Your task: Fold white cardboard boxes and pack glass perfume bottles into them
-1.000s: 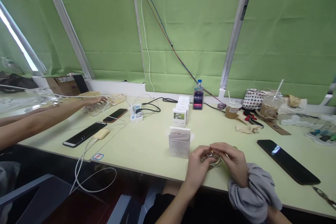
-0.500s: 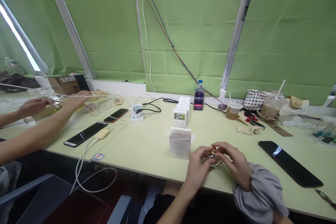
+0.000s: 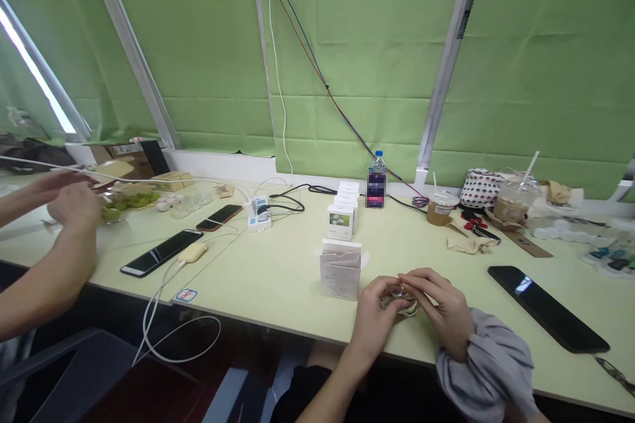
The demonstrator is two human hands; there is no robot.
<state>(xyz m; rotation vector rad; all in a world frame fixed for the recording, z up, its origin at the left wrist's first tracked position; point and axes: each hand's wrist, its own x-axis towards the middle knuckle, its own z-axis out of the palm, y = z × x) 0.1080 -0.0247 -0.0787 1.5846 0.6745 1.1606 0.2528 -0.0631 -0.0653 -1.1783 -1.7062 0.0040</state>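
Note:
Near the table's front edge, my left hand is closed around a small round item with pale coiled strands, partly hidden by the fingers. My right hand, with a grey scrunched cloth round the wrist, pinches at the top of this item; what its fingertips hold is too small to name. Just left of my hands stands a white box with its top flaps open. Behind it runs a row of small white boxes.
A co-worker's hands are at the far left. Phones and a power strip lie left of centre. A bottle stands behind; drink cups and a black phone are at the right.
My right fingers have closed over the small gold-coloured piece that showed between my hands. The co-worker's hands have moved left, uncovering green items in a clear container.

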